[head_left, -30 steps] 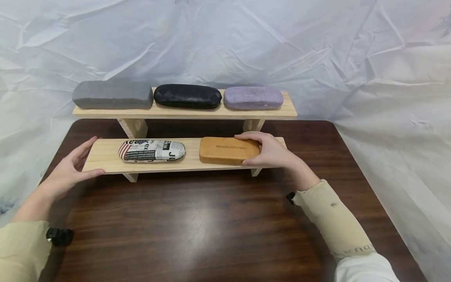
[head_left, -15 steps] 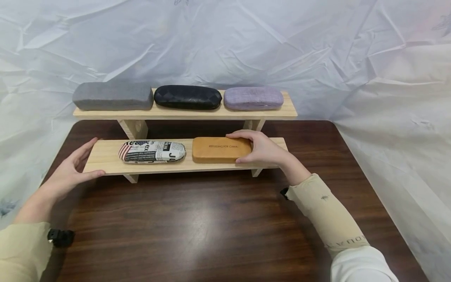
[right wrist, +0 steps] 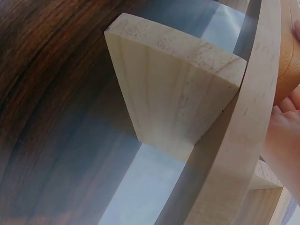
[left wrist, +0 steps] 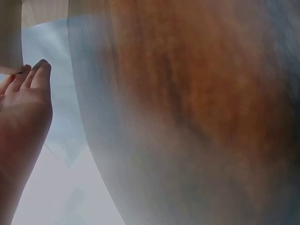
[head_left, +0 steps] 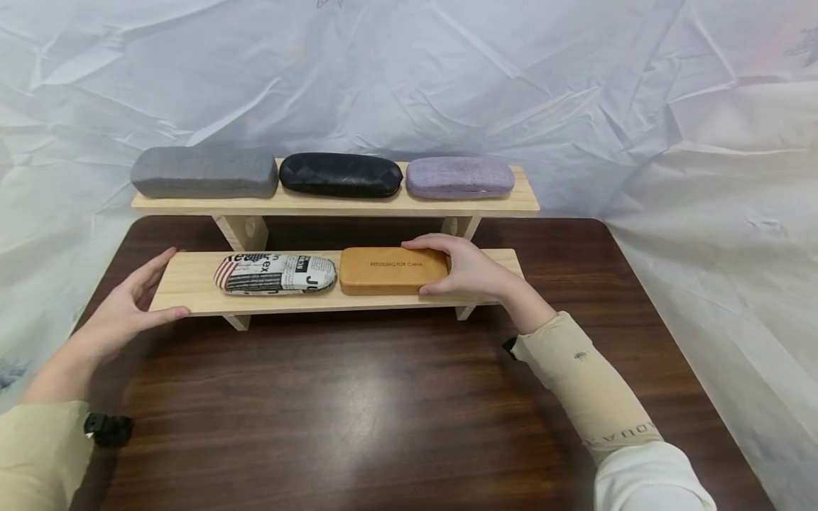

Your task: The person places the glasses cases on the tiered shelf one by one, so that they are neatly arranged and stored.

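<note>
My right hand (head_left: 469, 271) grips the right end of a tan glasses case (head_left: 383, 272), thumb on the near side and fingers on the far side. This case sits on the lower board of a two-tier wooden shelf (head_left: 192, 301), close beside a newspaper-print glasses case (head_left: 276, 275). At the board's left end, my left hand (head_left: 128, 309) holds it, thumb at the front edge and fingers toward the back. In the right wrist view a little of the tan case (right wrist: 287, 56) shows past the board's edge (right wrist: 243, 126); most of the right hand is out of frame.
On the upper board stand a grey glasses case (head_left: 204, 174), a black one (head_left: 341, 175) and a lilac one (head_left: 459, 177). The shelf rests on a dark brown wooden table (head_left: 358, 397). White crumpled sheeting (head_left: 409, 78) hangs behind and at the sides.
My right hand has slid the tan glasses case left along the lower board, nearer the newspaper-print case. The left hand has stayed at the board's end.
</note>
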A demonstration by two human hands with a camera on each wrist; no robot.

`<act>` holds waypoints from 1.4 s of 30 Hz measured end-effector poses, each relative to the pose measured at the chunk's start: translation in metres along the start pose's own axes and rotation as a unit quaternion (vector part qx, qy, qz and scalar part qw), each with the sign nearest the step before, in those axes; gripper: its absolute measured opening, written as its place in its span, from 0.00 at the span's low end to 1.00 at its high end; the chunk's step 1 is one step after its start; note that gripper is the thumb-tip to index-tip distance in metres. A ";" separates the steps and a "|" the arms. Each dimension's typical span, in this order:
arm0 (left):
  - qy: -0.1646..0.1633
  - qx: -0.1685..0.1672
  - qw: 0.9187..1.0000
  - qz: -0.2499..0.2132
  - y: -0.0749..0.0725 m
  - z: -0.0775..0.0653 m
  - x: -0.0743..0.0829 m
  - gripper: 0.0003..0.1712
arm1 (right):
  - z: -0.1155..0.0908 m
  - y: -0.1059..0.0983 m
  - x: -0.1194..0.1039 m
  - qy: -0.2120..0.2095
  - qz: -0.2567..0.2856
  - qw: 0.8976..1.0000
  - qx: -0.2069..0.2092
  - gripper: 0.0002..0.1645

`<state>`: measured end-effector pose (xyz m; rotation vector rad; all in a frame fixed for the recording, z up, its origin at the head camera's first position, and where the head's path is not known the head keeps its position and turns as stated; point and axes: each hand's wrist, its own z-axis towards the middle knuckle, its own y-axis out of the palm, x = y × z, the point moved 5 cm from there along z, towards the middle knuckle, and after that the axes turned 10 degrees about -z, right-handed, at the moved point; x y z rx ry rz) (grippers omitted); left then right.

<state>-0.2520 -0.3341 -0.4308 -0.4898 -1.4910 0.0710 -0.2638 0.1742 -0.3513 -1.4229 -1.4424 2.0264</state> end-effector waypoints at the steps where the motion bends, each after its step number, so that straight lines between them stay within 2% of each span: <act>1: 0.000 0.001 1.000 0.001 0.000 0.000 0.000 0.60 | 0.000 0.000 0.000 0.000 0.000 1.000 0.000 0.47; 9: -0.005 -0.002 1.000 0.006 -0.002 0.002 0.000 0.61 | 0.001 0.001 0.002 0.001 0.008 1.000 -0.003 0.49; 19: -0.008 -0.017 0.999 0.043 -0.010 0.004 0.002 0.62 | -0.002 -0.002 0.005 0.001 0.016 1.000 0.011 0.51; 21: -0.008 -0.022 0.998 0.063 -0.011 0.005 0.007 0.63 | -0.004 -0.004 0.005 -0.002 0.022 1.000 0.018 0.51; 23: -0.005 -0.022 0.994 0.103 -0.013 0.005 0.012 0.63 | -0.007 -0.006 0.006 -0.005 0.027 0.999 0.026 0.51; 28: -0.002 -0.012 0.981 0.195 -0.013 0.003 0.023 0.64 | -0.020 -0.014 0.011 0.004 0.025 0.999 0.042 0.49; 32: 0.015 -0.007 0.982 0.189 -0.012 0.003 0.030 0.61 | -0.037 -0.023 0.015 0.018 -0.006 0.997 0.077 0.45; 37: 0.066 0.019 0.986 0.153 -0.012 -0.002 0.047 0.56 | -0.063 -0.034 0.022 0.015 -0.053 0.989 0.139 0.43; 42: 0.104 0.044 0.977 0.178 -0.007 -0.009 0.073 0.54 | -0.093 -0.050 0.027 0.015 -0.105 0.976 0.191 0.46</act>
